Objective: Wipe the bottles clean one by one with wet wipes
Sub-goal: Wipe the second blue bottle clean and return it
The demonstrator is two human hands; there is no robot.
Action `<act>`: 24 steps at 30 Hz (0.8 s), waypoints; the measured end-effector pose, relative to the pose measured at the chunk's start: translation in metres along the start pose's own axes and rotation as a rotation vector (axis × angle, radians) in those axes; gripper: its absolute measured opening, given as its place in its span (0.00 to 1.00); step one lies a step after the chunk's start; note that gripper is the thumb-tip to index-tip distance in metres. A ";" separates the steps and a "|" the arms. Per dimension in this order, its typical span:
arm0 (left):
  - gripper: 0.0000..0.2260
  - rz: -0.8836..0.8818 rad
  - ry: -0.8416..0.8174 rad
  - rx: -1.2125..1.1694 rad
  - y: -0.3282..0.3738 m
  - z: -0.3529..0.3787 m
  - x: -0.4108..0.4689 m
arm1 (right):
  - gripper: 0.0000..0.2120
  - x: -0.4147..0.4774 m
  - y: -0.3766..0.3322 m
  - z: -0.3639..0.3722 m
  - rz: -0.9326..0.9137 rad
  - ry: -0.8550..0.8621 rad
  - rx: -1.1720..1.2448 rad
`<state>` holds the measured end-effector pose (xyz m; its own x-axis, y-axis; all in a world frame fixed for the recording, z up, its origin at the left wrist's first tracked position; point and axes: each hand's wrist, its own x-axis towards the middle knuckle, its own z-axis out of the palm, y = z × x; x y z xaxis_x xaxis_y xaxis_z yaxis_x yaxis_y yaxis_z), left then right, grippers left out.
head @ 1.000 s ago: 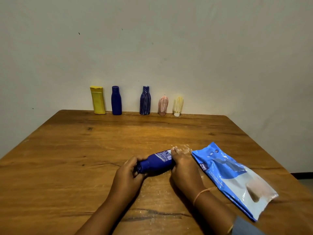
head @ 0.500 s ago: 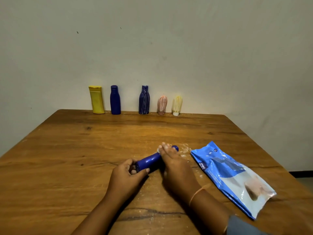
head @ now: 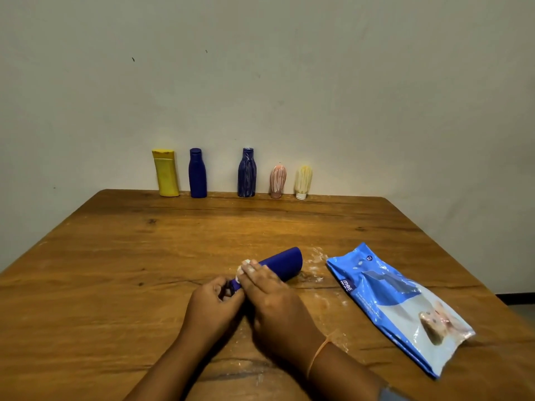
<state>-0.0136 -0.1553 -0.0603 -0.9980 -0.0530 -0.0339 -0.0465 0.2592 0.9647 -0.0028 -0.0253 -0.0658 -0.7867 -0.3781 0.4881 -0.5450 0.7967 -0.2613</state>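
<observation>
The brown wooden tabletop [head: 115,256] carries everything; the large blue-and-white plastic wet-wipe pack [head: 390,299] lies flat on it and serves as the marker for all else. Just left of the pack's far corner, the dark blue plastic bottle [head: 285,263] lies on its side; its flat base points toward that corner and its cap end points away from the pack, toward the person. The long axis thus runs slantwise, near-left to far-right.

The right hand [head: 269,299] lies over the bottle's neck end on the side nearer the pack, its fingers straight and together, pressing flat rather than curling. The left hand [head: 211,305], farther from the pack, has its grip curled round the cap end, pinching it to steady the bottle.

Well beyond the pack, along the tabletop's far edge, stand the yellow flat bottle [head: 165,175], a plain blue bottle [head: 197,175], a white-streaked blue bottle [head: 246,173], a small streaked pink bottle [head: 278,180] and a small streaked cream bottle [head: 303,180]; the three streaked ones look unwiped.

A crumpled white wet wipe [head: 242,266] shows at the right fingertips. The bare body lies beyond those fingertips, toward the pack, so the likely next stroke runs along the axis from neck to base, while the left grip holds against rolling; white smears [head: 314,257] mark the wood between the bottle's base and the pack.
</observation>
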 end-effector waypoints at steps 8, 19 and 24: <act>0.06 -0.030 -0.014 -0.072 -0.001 0.000 0.005 | 0.25 0.017 0.046 -0.021 0.418 0.046 0.095; 0.15 -0.082 -0.041 -0.115 0.006 -0.002 0.000 | 0.28 0.003 0.005 0.002 0.224 -0.068 0.091; 0.15 0.019 -0.037 0.026 0.004 -0.003 -0.001 | 0.29 0.005 0.047 -0.017 0.455 -0.027 0.042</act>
<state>-0.0125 -0.1569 -0.0556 -0.9996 -0.0122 -0.0262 -0.0286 0.2852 0.9580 -0.0273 0.0188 -0.0617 -0.9556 -0.0064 0.2945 -0.1531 0.8650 -0.4779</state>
